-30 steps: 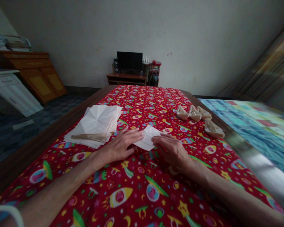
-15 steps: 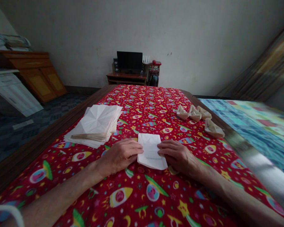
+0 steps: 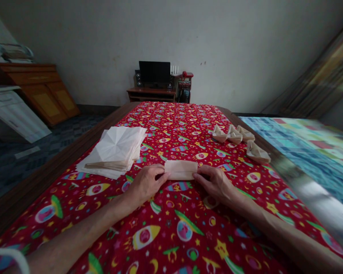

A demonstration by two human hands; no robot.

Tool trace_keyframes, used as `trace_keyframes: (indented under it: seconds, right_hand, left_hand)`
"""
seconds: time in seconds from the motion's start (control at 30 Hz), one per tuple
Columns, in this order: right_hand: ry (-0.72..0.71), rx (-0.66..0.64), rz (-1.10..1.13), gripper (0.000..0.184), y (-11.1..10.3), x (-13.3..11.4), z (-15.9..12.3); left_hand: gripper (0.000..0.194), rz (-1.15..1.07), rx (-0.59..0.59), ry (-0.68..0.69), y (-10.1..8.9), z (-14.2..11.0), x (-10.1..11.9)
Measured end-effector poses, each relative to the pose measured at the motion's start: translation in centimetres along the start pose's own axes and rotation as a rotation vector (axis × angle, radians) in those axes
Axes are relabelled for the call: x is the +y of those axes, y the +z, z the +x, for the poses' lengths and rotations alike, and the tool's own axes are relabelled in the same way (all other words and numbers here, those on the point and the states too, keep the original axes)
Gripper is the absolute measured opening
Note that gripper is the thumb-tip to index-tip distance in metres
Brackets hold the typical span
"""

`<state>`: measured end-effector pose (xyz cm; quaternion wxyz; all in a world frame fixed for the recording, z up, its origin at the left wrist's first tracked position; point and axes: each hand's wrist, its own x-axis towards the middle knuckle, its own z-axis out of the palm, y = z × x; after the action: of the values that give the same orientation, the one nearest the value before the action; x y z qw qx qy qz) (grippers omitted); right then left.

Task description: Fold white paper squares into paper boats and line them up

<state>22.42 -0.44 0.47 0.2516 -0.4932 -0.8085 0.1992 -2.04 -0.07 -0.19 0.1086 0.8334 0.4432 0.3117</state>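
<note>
A small sheet of paper [image 3: 181, 169], folded into a low, wide rectangle with a crease along its length, lies in front of me on the red patterned cloth [image 3: 171, 220]. My left hand [image 3: 150, 179] pinches its left end between thumb and fingers. At the opposite end, the thumb and fingers of my right hand [image 3: 213, 180] grip the paper too. To the left of my left hand rests a stack of creased white paper sheets [image 3: 116, 146]. Several folded paper boats [image 3: 234, 135] stand to the right, beyond my right hand, one of them nearer than the others.
The cloth covers a table with a dark wooden edge [image 3: 74, 154]. Beyond its far end are a monitor [image 3: 154, 71] and a red telephone [image 3: 188, 74]. A bed with a blue patterned cover [image 3: 297, 152] is at the right; wooden cabinets [image 3: 50, 95] stand at the left.
The paper went from a tilted square to an upright rectangle, then to a low, wide one. Both hands moved from lying flat on it to pinching its two ends. The view shifted slightly.
</note>
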Motion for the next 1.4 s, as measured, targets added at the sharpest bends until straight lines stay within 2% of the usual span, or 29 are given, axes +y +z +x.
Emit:
trace_keyframes:
  seconds: [0.2,0.4,0.53,0.6,0.7,0.77,1.07,1.4]
  right_hand:
    - [0.174,0.012,-0.275,0.031,0.2,-1.1,0.4]
    - [0.229,-0.032,-0.339,0.029,0.1,-1.4,0.5]
    - [0.233,-0.053,-0.356,0.029,-0.2,-1.5,0.9]
    - [0.240,-0.069,-0.358,0.028,-0.3,-1.6,1.2]
    - [0.242,-0.077,-0.372,0.027,-0.5,-1.9,1.3]
    - [0.236,-0.073,-0.397,0.029,-0.4,-1.9,1.3]
    - [0.195,-0.074,-0.467,0.033,-0.4,-2.1,1.5]
    - [0.178,-0.080,-0.528,0.034,-0.2,-1.8,1.6]
  left_hand:
    - [0.031,0.223,-0.043,-0.232,0.2,0.9,1.0]
    - [0.027,0.329,-0.051,-0.259,0.0,1.3,1.6]
    - [0.012,0.319,0.070,-0.159,0.4,1.1,1.1]
    - [0.024,0.297,0.094,-0.003,0.6,1.0,1.1]
    - [0.035,0.281,-0.016,0.253,0.8,0.7,1.7]
    - [0.036,0.286,-0.098,0.327,0.8,0.4,2.2]
    - [0.039,0.245,-0.249,0.298,0.9,-0.3,2.5]
    - [0.039,0.238,-0.246,0.305,1.1,-0.4,2.3]
